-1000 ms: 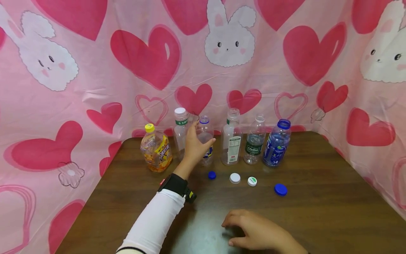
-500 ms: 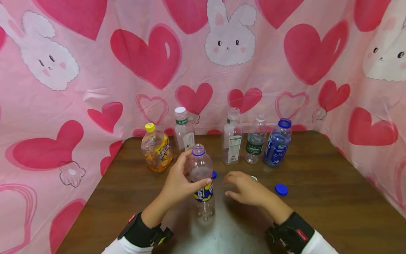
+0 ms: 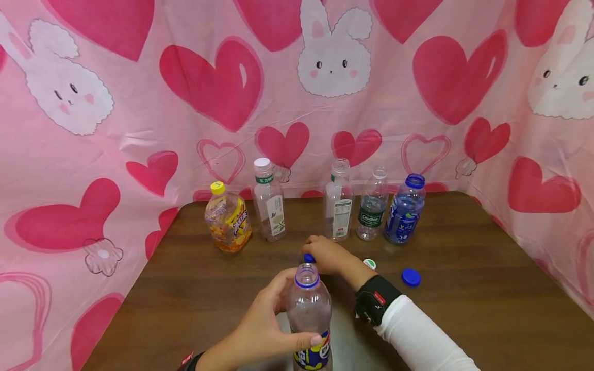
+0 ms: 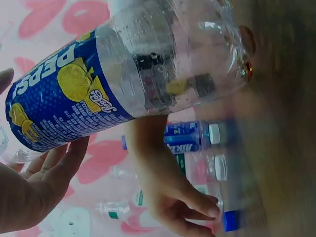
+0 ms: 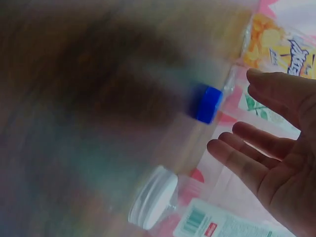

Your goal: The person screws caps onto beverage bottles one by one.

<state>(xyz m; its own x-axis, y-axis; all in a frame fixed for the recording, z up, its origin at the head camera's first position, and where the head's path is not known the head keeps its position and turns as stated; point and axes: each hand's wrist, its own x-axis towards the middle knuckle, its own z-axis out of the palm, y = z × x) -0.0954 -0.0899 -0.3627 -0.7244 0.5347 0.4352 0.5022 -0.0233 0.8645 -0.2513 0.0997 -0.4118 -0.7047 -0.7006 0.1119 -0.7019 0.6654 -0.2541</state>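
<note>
My left hand [image 3: 266,319] holds an uncapped clear Pepsi bottle [image 3: 310,304] close in front of me, fingers and thumb around its sides. In the left wrist view the blue lemon-printed label [image 4: 64,94] shows, with the lower bottle see-through. My right hand [image 3: 329,255] reaches past the bottle to a small blue bottle cap [image 3: 309,257] on the table. In the right wrist view its fingers [image 5: 237,153] are spread beside the blue cap [image 5: 208,104], with a gap between. A larger white cap [image 5: 154,197] lies nearby, hidden by the right arm in the head view.
Along the back stand a yellow-capped bottle [image 3: 227,221], a white-capped bottle [image 3: 270,206], and uncapped ones: a clear bottle [image 3: 339,206], a green-labelled bottle [image 3: 371,211] and a blue-labelled bottle [image 3: 405,211]. A green-and-white cap [image 3: 369,264] and large blue cap [image 3: 411,277] lie right.
The left hand has brought the Pepsi bottle from the back row toward me. My right hand has moved forward and left from the near table to the small blue cap.
</note>
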